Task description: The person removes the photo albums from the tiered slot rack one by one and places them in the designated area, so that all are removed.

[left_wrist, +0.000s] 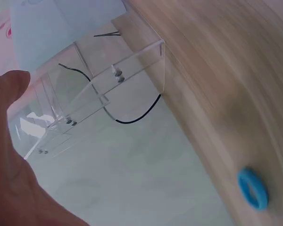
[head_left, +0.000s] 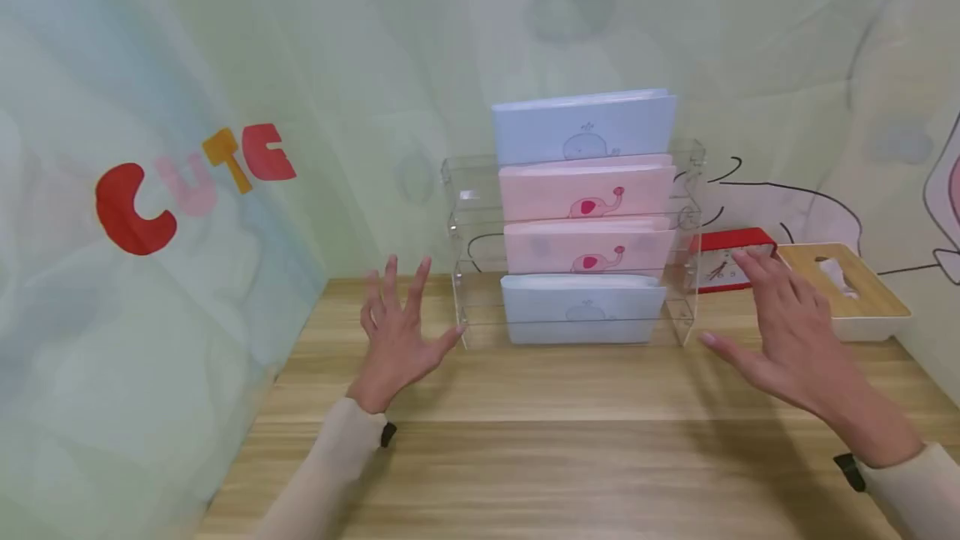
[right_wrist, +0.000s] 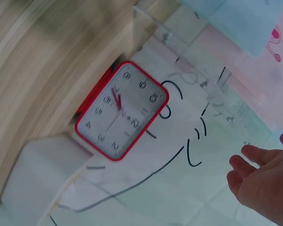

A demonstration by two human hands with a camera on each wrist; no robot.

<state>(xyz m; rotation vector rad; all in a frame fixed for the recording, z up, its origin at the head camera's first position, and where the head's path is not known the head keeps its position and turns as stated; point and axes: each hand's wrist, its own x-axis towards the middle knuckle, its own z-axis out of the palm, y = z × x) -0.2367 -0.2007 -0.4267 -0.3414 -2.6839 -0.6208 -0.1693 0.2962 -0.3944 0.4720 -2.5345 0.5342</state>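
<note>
Your left hand [head_left: 397, 352] and right hand [head_left: 798, 344], spread and empty, flank the clear rack [head_left: 482, 312], its long axis crosswise (left looks nearer).

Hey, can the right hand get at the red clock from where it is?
Probably yes: the right hand holds nothing, and nothing shows between it and the red clock, though the clear rack and tissue box on either side may crowd the grip.

Before you lies a wood-grain table [head_left: 570, 457]; pale green cloth [head_left: 360, 65] hangs in soft folds behind its far edge and along its left edge; colourful letters [head_left: 112, 211] spell CUTE beyond the far-left corner. You see black line drawings [head_left: 802, 187] toward the far-right corner.
</note>
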